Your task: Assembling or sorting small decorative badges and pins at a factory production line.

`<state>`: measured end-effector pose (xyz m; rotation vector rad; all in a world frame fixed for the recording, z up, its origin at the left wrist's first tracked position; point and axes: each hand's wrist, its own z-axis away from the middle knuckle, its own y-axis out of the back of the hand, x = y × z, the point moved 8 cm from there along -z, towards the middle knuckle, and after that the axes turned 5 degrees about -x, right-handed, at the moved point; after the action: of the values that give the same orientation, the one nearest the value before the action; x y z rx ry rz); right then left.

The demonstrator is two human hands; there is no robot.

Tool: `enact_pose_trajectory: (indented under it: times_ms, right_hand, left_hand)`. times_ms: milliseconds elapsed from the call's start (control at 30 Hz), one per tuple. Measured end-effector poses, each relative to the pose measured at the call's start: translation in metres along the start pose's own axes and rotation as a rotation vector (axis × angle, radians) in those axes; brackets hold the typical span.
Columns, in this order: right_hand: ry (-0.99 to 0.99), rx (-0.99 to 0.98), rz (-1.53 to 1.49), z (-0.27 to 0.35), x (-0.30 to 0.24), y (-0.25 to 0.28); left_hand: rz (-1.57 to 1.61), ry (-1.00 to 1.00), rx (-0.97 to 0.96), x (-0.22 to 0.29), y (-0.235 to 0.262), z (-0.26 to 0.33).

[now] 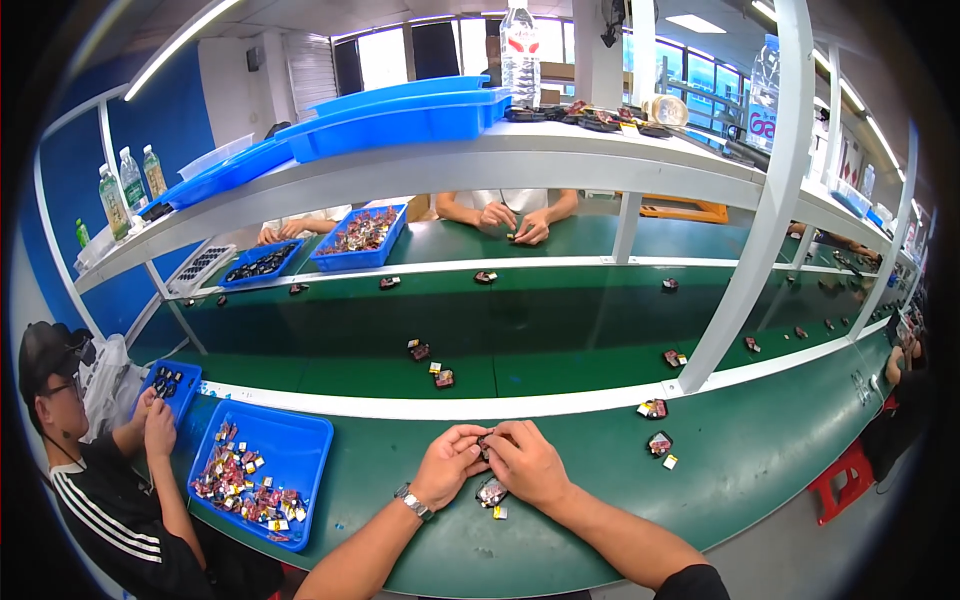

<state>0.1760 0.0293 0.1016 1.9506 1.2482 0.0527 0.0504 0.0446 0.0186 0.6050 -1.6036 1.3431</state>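
Note:
My left hand [448, 468] and my right hand [530, 468] meet over the green work surface, with fingers pinched together. Between their fingertips is a small black part [485, 446], mostly covered by the fingers. Just below the hands lies a small black-and-red electronic module [491, 491] with a yellow-and-white tab [500, 512]. Two similar modules, one [652, 409] beside the white rail and another [659, 444] nearer me, rest to the right of my hands. Left of my left wrist, a blue tray [318, 440] holds many loose red boards with yellow-and-white tabs.
A green conveyor belt [560, 350] carrying scattered modules runs beyond the white rail [480, 407]. A white shelf frame [735, 250] stands over it, bearing blue trays [400, 115] and bottles. A co-worker [110, 480] sits at left by a smaller blue tray [172, 385]; others work across and right.

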Motion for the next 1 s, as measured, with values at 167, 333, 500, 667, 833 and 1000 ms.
enact_pose_trajectory:
  times_ms: [167,333,500,667,833,1000]
  right_hand:
    - [0.014,-0.007,0.030,0.001,0.000,-0.002]
    - [0.071,0.023,0.063,0.002,-0.003,0.001]
    - [0.150,0.028,0.091,0.000,-0.007,0.002]
    - [0.135,0.014,0.147,0.002,-0.010,0.000]
    - [0.129,0.063,0.087,0.004,-0.008,0.001]
    - [0.150,0.067,0.090,0.006,-0.007,-0.002]
  left_hand:
    - [0.009,0.007,-0.003,-0.002,0.002,0.001]
    - [-0.003,0.000,0.002,0.000,0.001,0.001]
    - [0.023,0.002,0.003,-0.001,0.004,0.001]
    - [0.017,-0.008,0.006,0.000,0.003,0.000]
    - [0.022,-0.003,0.022,0.002,0.001,0.001]
    - [0.021,-0.002,0.011,0.004,-0.002,0.002]
